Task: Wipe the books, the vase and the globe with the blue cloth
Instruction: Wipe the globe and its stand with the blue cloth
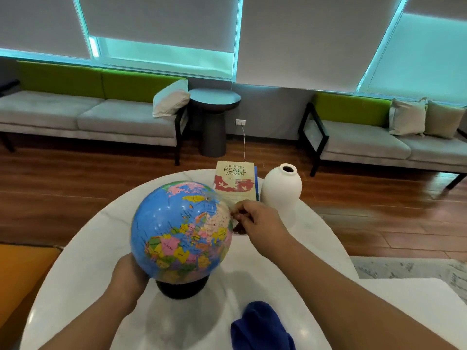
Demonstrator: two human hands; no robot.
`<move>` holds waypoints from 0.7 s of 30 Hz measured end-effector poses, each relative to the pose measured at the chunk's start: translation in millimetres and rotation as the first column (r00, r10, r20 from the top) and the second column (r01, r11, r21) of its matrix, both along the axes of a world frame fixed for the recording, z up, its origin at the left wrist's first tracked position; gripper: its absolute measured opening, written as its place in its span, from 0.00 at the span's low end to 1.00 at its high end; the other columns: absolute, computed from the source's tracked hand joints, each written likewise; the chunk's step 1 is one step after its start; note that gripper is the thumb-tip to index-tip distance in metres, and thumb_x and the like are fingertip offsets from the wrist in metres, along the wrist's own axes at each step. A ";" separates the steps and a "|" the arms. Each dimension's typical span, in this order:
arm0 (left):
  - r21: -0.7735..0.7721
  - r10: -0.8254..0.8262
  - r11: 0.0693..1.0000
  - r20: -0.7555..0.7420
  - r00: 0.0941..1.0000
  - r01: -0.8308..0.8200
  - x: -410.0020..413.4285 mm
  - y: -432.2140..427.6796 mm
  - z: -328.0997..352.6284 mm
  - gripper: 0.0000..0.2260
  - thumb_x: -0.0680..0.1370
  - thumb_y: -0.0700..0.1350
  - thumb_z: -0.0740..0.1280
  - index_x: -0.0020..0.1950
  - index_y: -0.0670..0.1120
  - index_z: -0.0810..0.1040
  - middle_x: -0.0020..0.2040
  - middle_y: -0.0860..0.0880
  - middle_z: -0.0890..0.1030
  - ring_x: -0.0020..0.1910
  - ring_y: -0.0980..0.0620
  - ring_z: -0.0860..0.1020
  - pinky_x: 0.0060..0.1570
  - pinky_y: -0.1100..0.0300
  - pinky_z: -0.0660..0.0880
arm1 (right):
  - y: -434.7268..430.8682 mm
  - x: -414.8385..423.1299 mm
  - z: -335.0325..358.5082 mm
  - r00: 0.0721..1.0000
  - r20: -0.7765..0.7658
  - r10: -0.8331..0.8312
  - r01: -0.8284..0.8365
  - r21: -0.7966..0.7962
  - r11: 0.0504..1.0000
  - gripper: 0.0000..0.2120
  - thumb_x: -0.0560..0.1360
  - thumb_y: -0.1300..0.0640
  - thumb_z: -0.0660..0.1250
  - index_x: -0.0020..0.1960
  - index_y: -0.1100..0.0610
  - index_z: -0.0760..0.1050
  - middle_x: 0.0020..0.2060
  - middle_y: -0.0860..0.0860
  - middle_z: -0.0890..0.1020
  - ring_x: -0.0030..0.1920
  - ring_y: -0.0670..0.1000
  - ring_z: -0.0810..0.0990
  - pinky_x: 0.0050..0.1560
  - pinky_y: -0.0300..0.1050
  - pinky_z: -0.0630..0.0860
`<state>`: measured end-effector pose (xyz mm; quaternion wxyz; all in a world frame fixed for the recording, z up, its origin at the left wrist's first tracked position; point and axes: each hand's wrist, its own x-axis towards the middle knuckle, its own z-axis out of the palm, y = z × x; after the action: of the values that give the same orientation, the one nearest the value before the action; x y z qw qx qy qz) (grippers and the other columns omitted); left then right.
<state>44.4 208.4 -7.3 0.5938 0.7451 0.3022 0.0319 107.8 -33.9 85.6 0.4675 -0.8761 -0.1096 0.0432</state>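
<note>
Centrally placed: globe (180, 231) – upright on its black base (182, 289), on the white marble table (88, 248).
Left hand (129, 274): cups the sphere's lower left; fingers curve beneath it, tips hidden.
Right hand (257, 223): at the globe's right edge; fingers curled together, pinching its clear arc.
Blue cloth (260, 327): bunched on the table's near edge – neither hand touches it.
Books (235, 180): flat at the far edge.
Vase (281, 188): white, upright, just beside the books on their right.
</note>
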 end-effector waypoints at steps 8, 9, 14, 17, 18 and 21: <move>-0.311 0.077 0.950 0.109 0.991 -0.040 42.7 20.4 19.3 0.10 0.75 0.25 0.61 0.48 0.37 0.76 0.44 0.39 0.80 0.44 0.41 0.77 0.52 0.46 0.75 | 38.8 63.3 14.5 0.996 0.089 0.008 -0.003 -0.052 0.999 0.08 0.80 0.63 0.61 0.48 0.55 0.77 0.46 0.50 0.81 0.40 0.49 0.82 0.46 0.42 0.81; -0.322 0.075 0.946 0.120 0.990 -0.033 49.5 22.4 21.1 0.09 0.75 0.26 0.62 0.47 0.38 0.76 0.45 0.39 0.80 0.46 0.40 0.77 0.55 0.44 0.74 | 42.6 72.1 14.0 0.996 0.092 0.006 -0.002 -0.038 0.999 0.08 0.80 0.63 0.60 0.48 0.55 0.77 0.46 0.51 0.81 0.40 0.49 0.83 0.46 0.44 0.81; -0.397 0.071 0.918 0.171 0.983 0.002 94.2 34.6 24.7 0.11 0.77 0.27 0.60 0.56 0.38 0.74 0.48 0.40 0.80 0.47 0.44 0.78 0.56 0.50 0.74 | 66.9 126.2 7.7 0.997 0.082 -0.014 0.015 -0.007 1.000 0.12 0.79 0.64 0.60 0.43 0.49 0.75 0.43 0.52 0.81 0.39 0.53 0.83 0.46 0.53 0.82; -0.384 0.088 0.923 0.186 0.979 -0.010 113.0 39.6 19.0 0.13 0.78 0.28 0.60 0.60 0.39 0.74 0.49 0.42 0.80 0.47 0.47 0.79 0.54 0.51 0.75 | 76.6 148.4 4.8 0.994 0.101 -0.028 0.027 0.010 1.000 0.11 0.79 0.65 0.60 0.45 0.51 0.76 0.44 0.53 0.80 0.39 0.53 0.83 0.40 0.47 0.81; -0.372 0.088 0.928 0.188 0.978 -0.012 116.5 40.8 16.6 0.13 0.78 0.29 0.61 0.61 0.38 0.74 0.50 0.42 0.81 0.48 0.47 0.79 0.56 0.51 0.74 | 79.0 155.2 4.8 0.993 0.113 -0.034 0.034 0.001 0.999 0.10 0.79 0.64 0.60 0.46 0.53 0.77 0.44 0.53 0.80 0.39 0.52 0.83 0.38 0.44 0.80; -0.359 0.036 0.933 0.182 0.983 0.032 115.9 40.2 8.3 0.15 0.79 0.34 0.64 0.66 0.40 0.72 0.58 0.43 0.80 0.58 0.46 0.78 0.60 0.52 0.72 | 84.8 174.9 2.8 0.991 0.127 -0.045 0.047 -0.013 0.999 0.09 0.79 0.63 0.60 0.47 0.54 0.78 0.44 0.52 0.81 0.38 0.51 0.83 0.40 0.44 0.80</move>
<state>160.2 248.6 1.0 0.7459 0.6168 0.2471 0.0456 282.7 50.9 88.4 0.4533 -0.8832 -0.1184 -0.0223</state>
